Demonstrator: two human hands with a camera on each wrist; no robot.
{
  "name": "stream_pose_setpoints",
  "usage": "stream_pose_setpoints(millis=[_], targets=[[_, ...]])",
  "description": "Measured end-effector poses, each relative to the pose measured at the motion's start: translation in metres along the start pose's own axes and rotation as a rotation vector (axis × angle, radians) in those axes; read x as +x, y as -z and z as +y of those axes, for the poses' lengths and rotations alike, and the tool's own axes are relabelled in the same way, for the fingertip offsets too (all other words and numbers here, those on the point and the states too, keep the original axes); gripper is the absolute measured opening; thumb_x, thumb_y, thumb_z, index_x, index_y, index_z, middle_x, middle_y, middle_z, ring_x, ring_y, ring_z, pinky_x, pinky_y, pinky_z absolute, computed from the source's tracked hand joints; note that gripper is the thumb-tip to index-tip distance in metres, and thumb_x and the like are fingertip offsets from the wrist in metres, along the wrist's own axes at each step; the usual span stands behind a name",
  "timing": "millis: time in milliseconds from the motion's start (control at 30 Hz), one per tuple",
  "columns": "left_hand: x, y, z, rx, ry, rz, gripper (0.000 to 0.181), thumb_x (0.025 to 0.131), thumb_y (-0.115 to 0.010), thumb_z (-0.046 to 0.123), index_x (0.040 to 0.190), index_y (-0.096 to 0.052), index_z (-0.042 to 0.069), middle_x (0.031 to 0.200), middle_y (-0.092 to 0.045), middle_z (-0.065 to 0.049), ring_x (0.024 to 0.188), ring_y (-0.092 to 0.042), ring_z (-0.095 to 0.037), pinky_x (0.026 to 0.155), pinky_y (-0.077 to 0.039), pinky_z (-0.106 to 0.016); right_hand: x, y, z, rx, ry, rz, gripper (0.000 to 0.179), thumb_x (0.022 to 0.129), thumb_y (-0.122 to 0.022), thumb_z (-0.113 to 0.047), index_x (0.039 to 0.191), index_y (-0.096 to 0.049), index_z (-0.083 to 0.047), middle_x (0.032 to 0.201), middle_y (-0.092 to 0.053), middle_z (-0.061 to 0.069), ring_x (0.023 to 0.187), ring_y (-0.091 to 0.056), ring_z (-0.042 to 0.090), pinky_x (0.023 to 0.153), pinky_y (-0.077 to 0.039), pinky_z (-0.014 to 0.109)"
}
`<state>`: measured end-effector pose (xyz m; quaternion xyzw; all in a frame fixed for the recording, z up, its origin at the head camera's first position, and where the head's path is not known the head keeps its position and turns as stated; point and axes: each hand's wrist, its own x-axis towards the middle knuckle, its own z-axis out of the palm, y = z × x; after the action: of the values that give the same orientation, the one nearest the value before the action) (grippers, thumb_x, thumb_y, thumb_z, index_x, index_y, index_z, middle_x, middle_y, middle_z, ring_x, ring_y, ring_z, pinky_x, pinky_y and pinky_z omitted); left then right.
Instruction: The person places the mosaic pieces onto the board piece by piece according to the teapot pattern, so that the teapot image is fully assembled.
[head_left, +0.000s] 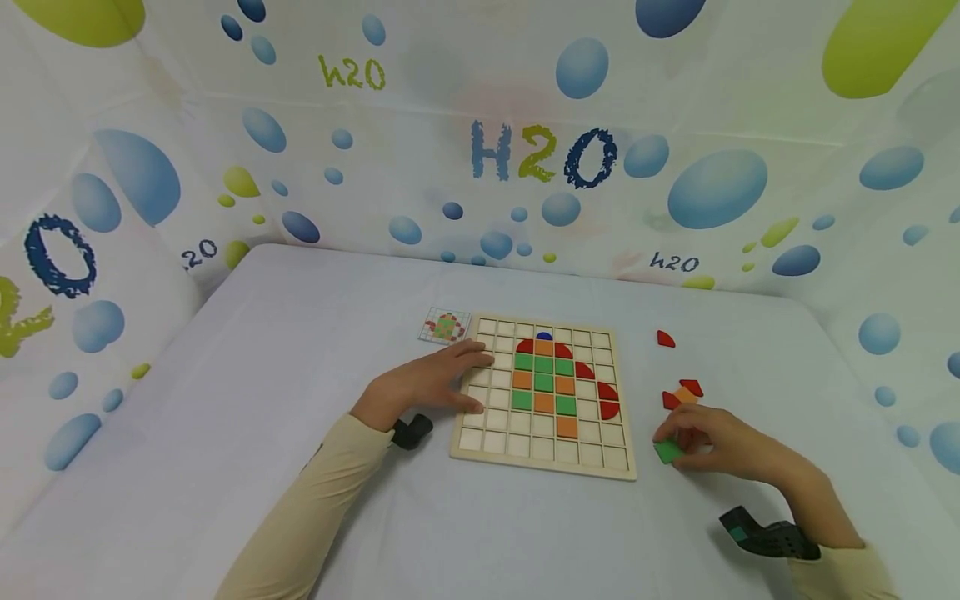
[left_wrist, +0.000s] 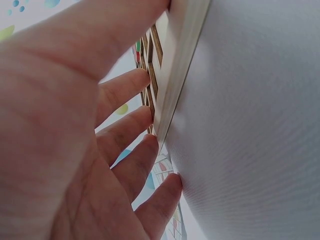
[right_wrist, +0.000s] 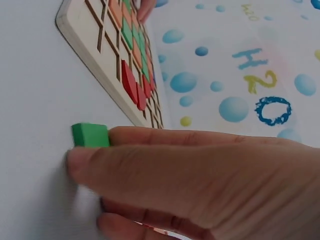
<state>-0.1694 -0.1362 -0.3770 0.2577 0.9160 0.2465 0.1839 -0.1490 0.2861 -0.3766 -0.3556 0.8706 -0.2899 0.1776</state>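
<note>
In the head view a wooden grid board (head_left: 502,442) lies on the table, part filled with green and orange squares, red quarter-round pieces and a blue piece near its far edge. My left hand (head_left: 431,379) rests on the board's left side with the fingers spread. To the right of the board, my right hand (head_left: 720,442) pinches a green square tile (head_left: 667,452) between thumb and fingers, low over the cloth. The right wrist view shows the green tile (right_wrist: 91,135) at the thumb tip, apart from the board (right_wrist: 80,35).
A small pattern card (head_left: 445,326) lies by the board's far left corner. Beyond my right hand are an orange tile (head_left: 686,395) with red pieces (head_left: 691,387) beside it, and a lone red quarter-round (head_left: 665,338) farther back. A printed white curtain (head_left: 420,150) stands behind the table.
</note>
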Motion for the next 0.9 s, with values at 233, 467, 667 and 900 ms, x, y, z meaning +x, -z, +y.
stream_pose_setpoints(millis=[233, 467, 667, 900], targets=[[0.001, -0.001, -0.001, -0.006, 0.01, -0.003, 0.074, 0.089, -0.073, 0.035, 0.149, -0.039, 0.009, 0.159, -0.023, -0.014, 0.146, -0.023, -0.033, 0.114, -0.028, -0.05, 0.006, -0.007, -0.001, -0.031, 0.06, 0.072, 0.029, 0.083, -0.078, -0.014, 0.109, -0.066, -0.007, 0.095, -0.061, -0.002, 0.077, -0.052, 0.006, 0.065, -0.051, 0.02], [0.0, 0.0, 0.001, -0.013, 0.026, -0.009, 0.074, 0.088, -0.073, 0.035, 0.149, -0.038, 0.01, 0.16, -0.022, -0.013, 0.146, -0.022, -0.033, 0.114, -0.028, -0.05, 0.014, -0.017, -0.005, -0.03, 0.121, 0.129, 0.034, 0.085, -0.077, -0.012, 0.115, -0.063, -0.006, 0.091, -0.057, -0.005, 0.079, -0.053, 0.007, 0.069, -0.053, 0.021], [0.001, 0.0, 0.001, -0.016, 0.019, -0.01, 0.075, 0.089, -0.073, 0.035, 0.15, -0.038, 0.011, 0.16, -0.021, -0.012, 0.146, -0.023, -0.032, 0.113, -0.029, -0.05, 0.02, -0.021, -0.01, -0.016, 0.124, 0.157, 0.04, 0.084, -0.077, -0.01, 0.118, -0.058, -0.004, 0.097, -0.058, -0.003, 0.081, -0.056, 0.009, 0.073, -0.054, 0.021], [0.0, 0.001, 0.001, -0.007, 0.021, -0.008, 0.075, 0.089, -0.072, 0.036, 0.15, -0.037, 0.011, 0.16, -0.021, -0.012, 0.146, -0.023, -0.032, 0.113, -0.03, -0.05, 0.029, -0.028, -0.013, 0.0, 0.17, 0.167, 0.034, 0.086, -0.076, -0.013, 0.115, -0.059, -0.008, 0.101, -0.061, -0.001, 0.083, -0.058, 0.01, 0.075, -0.054, 0.022]])
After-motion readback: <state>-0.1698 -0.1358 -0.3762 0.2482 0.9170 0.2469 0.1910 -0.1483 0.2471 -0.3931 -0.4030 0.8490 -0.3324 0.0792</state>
